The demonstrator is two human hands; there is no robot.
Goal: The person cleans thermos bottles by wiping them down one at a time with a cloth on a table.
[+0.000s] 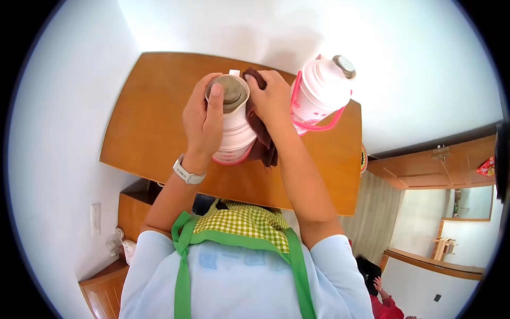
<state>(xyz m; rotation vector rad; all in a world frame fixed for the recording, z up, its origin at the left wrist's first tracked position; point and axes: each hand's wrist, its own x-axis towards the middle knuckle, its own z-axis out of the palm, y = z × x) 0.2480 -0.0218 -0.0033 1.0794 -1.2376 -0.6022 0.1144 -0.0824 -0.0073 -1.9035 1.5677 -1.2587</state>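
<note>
A white thermos flask [237, 132] with a pink base stands on the wooden table in front of me. My left hand [204, 118] wraps round its upper left side, the thumb lying beside the grey-brown stopper [230, 89] in its mouth. In my right hand [270, 97] is a dark brown cloth [260, 146], pressed to the flask's right side near the top and hanging down along it. Part of the flask is hidden behind the cloth and hands. To the right stands a second white thermos flask [319, 89] with a pink carrying handle, touched by neither hand.
The brown table [154, 117] meets white walls at the back and left. Below its left side is a wooden cabinet [130, 210]. A brown door [425, 162] is at the right. Another person in red [387, 308] shows at the lower right.
</note>
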